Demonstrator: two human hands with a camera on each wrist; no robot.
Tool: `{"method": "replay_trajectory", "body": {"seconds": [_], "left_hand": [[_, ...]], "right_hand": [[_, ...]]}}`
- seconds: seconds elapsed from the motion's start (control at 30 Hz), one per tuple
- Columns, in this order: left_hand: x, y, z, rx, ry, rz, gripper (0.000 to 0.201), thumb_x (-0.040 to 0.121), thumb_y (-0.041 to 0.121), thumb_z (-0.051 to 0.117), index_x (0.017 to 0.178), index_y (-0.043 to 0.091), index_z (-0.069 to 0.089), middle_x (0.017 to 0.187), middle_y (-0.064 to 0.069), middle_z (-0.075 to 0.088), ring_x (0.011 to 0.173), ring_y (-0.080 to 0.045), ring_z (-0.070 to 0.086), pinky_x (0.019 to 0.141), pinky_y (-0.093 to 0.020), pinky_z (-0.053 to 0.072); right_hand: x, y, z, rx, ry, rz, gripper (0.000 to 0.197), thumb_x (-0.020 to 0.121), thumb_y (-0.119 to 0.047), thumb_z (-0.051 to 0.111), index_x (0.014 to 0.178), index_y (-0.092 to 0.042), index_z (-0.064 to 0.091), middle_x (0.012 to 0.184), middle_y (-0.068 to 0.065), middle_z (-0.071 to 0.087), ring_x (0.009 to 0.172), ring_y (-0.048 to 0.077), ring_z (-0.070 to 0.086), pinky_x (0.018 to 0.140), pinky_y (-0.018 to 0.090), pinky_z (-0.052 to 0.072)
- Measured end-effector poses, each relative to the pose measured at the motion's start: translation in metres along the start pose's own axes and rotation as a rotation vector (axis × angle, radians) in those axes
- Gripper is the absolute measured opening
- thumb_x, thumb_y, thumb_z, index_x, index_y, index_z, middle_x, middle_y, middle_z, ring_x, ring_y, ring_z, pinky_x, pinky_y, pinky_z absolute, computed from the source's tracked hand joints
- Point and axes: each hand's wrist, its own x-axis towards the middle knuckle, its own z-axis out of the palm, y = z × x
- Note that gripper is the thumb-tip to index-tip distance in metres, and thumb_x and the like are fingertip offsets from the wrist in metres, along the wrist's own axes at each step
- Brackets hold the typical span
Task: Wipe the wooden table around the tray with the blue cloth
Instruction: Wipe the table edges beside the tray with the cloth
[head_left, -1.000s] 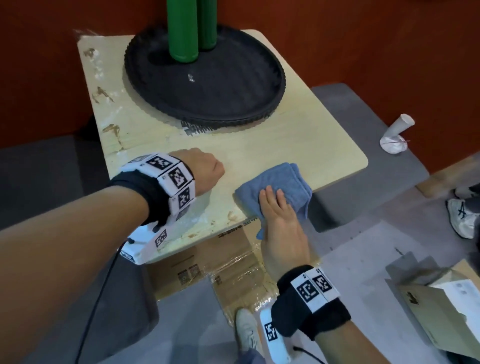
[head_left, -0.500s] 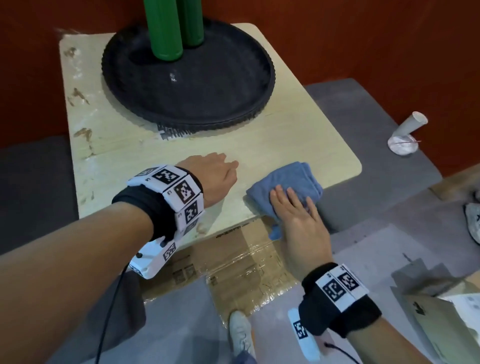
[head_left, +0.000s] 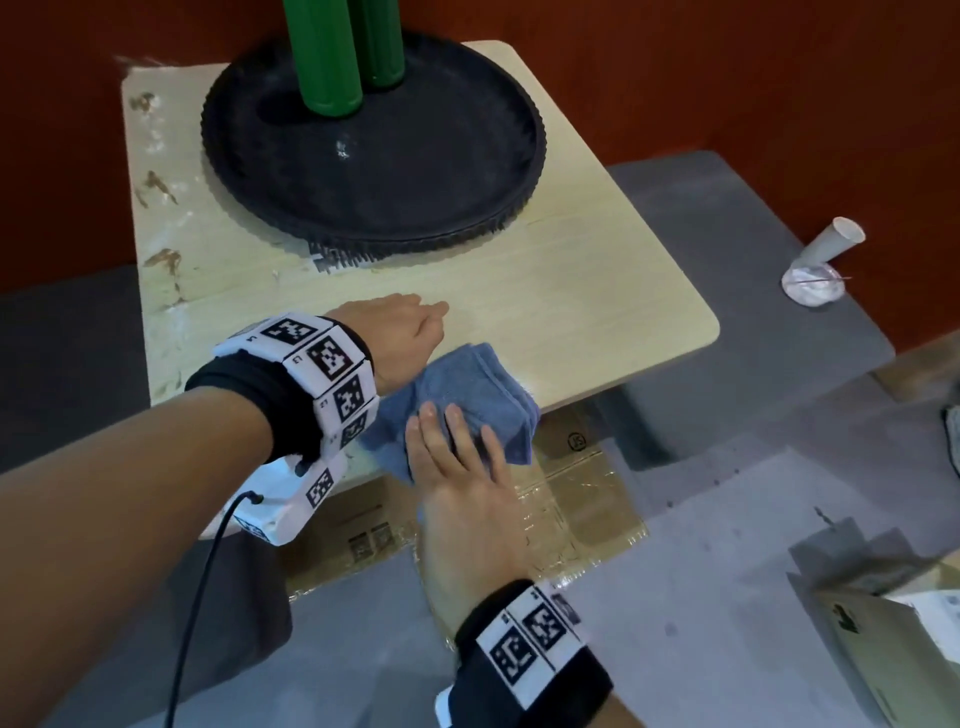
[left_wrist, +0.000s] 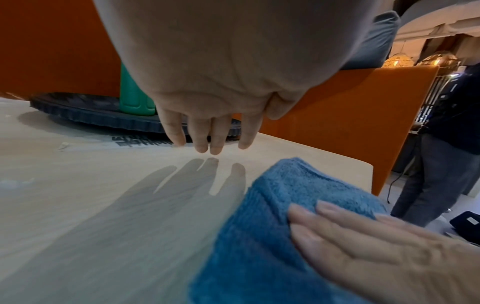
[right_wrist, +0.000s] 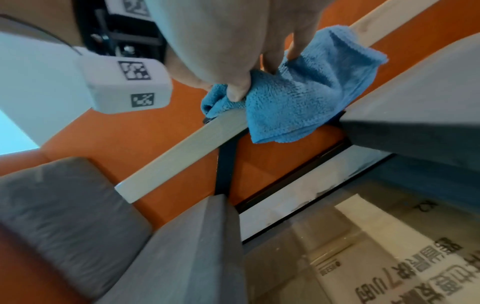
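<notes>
Right hand (head_left: 470, 499) lies flat on the blue cloth (head_left: 470, 402), its straight fingers (left_wrist: 335, 224) pressing the folded cloth down onto the wooden table (head_left: 571, 312) at the near edge. In the right wrist view the thumb (right_wrist: 237, 90) curls in against the cloth's near side, while part of the cloth (right_wrist: 293, 107) hangs over the table edge (right_wrist: 182, 152). Just left of the cloth, the left hand (head_left: 397, 335) hovers over the tabletop with its fingers (left_wrist: 200, 131) loosely extended and pointing down, holding nothing; its shadow falls on the wood beneath. Farther back on the table sits the round black tray (head_left: 467, 208), well apart from the cloth, with two upright green cylinders (head_left: 324, 57) standing on its far side. Brown stains (head_left: 163, 260) mark the table's left edge. On the grey seat to the right, a white paper tube (head_left: 834, 241) lies beside a crumpled white wad (head_left: 810, 283). Taped cardboard (head_left: 566, 499) covers the floor below the table.
</notes>
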Motion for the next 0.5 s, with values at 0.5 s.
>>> {"method": "replay_trajectory", "body": {"seconds": [0.5], "left_hand": [[0.000,-0.004,0.001,-0.002,-0.029,-0.043,0.052,0.101,0.039,0.008,0.150,0.027,0.021,0.158,-0.005,0.019,0.145,-0.022,0.020,0.118,-0.039,0.019]], "right_hand": [[0.013,0.066,-0.020,-0.054,0.077,0.218,0.081,0.074,0.016,0.054,0.147,-0.012,0.031,0.155,0.007,0.028,0.145,0.025,0.019,0.118,0.045,0.018]]}}
